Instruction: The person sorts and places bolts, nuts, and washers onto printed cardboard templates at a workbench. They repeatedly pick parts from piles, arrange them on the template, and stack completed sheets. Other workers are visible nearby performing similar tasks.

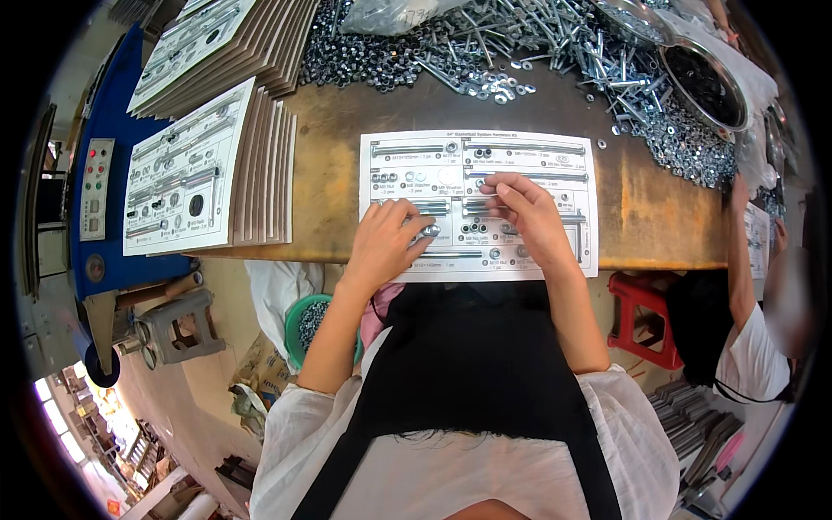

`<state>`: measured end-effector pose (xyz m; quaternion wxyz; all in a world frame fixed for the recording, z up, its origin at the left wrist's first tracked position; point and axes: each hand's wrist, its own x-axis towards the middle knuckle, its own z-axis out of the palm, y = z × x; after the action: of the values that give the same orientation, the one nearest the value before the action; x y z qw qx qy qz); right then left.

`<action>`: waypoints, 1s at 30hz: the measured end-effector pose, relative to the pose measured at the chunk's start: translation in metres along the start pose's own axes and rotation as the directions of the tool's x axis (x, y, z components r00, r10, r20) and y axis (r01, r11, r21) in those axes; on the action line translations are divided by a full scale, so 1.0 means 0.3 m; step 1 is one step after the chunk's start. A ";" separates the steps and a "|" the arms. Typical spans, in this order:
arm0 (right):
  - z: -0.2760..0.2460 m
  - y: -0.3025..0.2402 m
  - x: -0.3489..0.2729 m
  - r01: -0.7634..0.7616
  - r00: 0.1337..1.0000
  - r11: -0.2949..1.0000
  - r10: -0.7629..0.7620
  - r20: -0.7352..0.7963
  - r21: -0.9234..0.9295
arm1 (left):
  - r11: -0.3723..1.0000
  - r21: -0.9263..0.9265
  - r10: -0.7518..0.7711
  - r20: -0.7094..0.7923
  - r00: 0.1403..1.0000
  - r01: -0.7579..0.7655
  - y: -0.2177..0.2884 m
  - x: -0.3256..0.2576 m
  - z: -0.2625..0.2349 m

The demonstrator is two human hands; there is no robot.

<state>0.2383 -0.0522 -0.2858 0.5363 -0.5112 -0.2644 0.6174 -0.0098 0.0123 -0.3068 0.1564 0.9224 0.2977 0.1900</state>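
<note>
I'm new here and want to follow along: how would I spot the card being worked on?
Find the broad brown table. At the middle of its near edge lies a printed white card, the person's left hand and right hand over it. Unlike the stacked cards to its left, it lies flat and alone.

One left hand (387,238) and one right hand (533,221) were recorded at one flat card (459,188). Two card stacks (178,178) were noted. Metal bowls (737,91) numbered two. Stools numbered two: one grey stool (163,322), one red stool (622,299). One green basin (291,334) and one control panel (97,191) were present. Nuts (373,56) and bolts (555,26), heaped together, were too many to count.
</note>
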 end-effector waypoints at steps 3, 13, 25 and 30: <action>-0.009 -0.010 0.005 0.029 0.999 0.998 -0.031 -0.042 -0.064 | 1.000 -0.002 -0.007 -0.011 1.000 0.007 -0.002 0.001 -0.004; -0.182 -0.096 0.491 0.145 0.768 0.171 -0.640 0.002 -0.975 | 0.963 -0.236 -0.170 -0.146 0.975 0.133 -0.024 0.528 0.085; -0.305 -0.156 0.340 0.135 0.921 0.844 -0.300 -0.249 -0.519 | 0.989 0.029 -0.143 0.028 0.989 0.142 -0.151 0.727 0.229; -0.328 -0.151 0.305 0.156 0.925 0.859 -0.300 -0.233 -0.488 | 0.986 -0.025 -0.161 0.119 0.980 0.165 -0.144 0.753 0.207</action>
<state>0.3549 0.0242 -0.3109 0.5036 -0.6759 -0.3777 0.3833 0.1661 0.1723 -0.3206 0.2043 0.9016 0.3593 0.1276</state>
